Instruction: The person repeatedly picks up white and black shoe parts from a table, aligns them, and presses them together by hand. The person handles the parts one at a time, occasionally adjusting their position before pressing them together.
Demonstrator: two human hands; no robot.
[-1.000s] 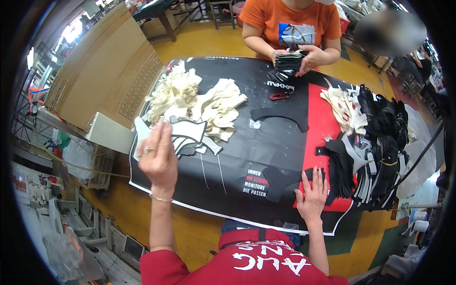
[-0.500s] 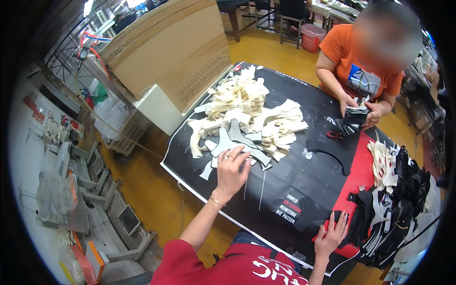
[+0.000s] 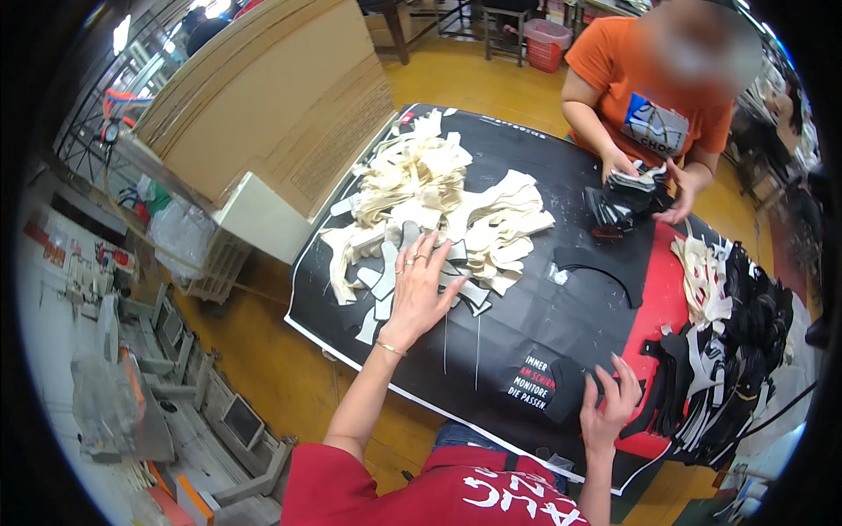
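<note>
My left hand (image 3: 417,294) lies with fingers stretched out over a loose pile of grey cut fabric pieces (image 3: 388,272), touching the upper ones and partly hiding them. Just beyond it is a big heap of cream fabric pieces (image 3: 412,180), with more cream strips (image 3: 509,232) to its right. My right hand (image 3: 611,403) is at the near right of the table, fingers apart and slightly bent. Beside and partly behind it is a dark cut piece (image 3: 568,390), hard to make out against the black printed cover (image 3: 500,351). I see nothing held in either hand.
Across the table a person in an orange shirt (image 3: 649,88) holds a stack of black and white pieces (image 3: 627,197). Bundles of black pieces (image 3: 745,307) and cream strips (image 3: 702,276) cover the right end. A thin black cord (image 3: 605,267) lies mid-table. A cardboard panel (image 3: 281,105) stands at the far left.
My left hand has reached slightly farther over the grey pieces. My right hand has lifted from lying flat on the dark piece, its fingers now bent. The person opposite has shifted the stack.
</note>
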